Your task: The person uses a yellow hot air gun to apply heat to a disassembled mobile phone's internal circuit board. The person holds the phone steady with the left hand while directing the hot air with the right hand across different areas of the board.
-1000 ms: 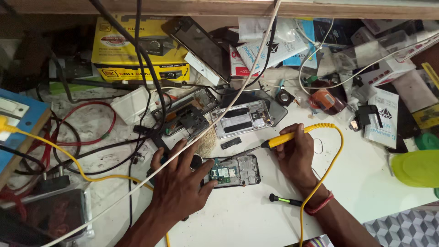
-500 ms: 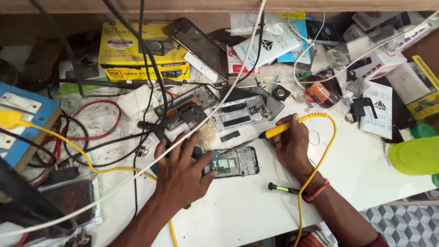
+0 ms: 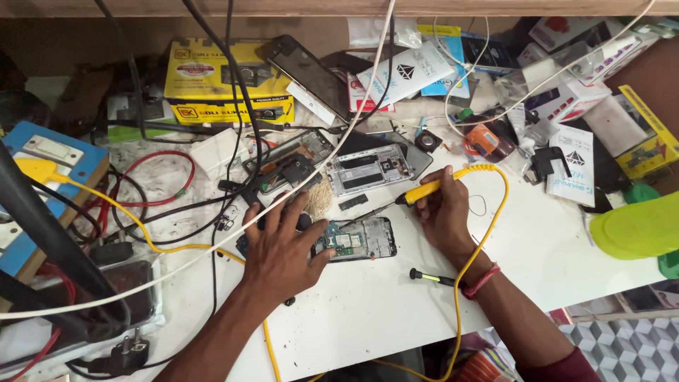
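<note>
Firmly, my left hand (image 3: 283, 247) lay spread on the opened phone (image 3: 353, 240) to pin it; at three o'clock my right hand (image 3: 442, 212) gripped the soldering iron (image 3: 424, 189), tip aimed phoneward.

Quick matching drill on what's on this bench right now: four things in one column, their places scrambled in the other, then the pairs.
Things:
1. soldering iron
2. opened phone
3. small screwdriver
4. yellow box

Places:
A. flat on the table, near the right wrist
B. at the back of the bench, left of centre
C. held in the right hand
D. under the left hand, thumb against it

Pairs: 1-C, 2-D, 3-A, 4-B
</note>
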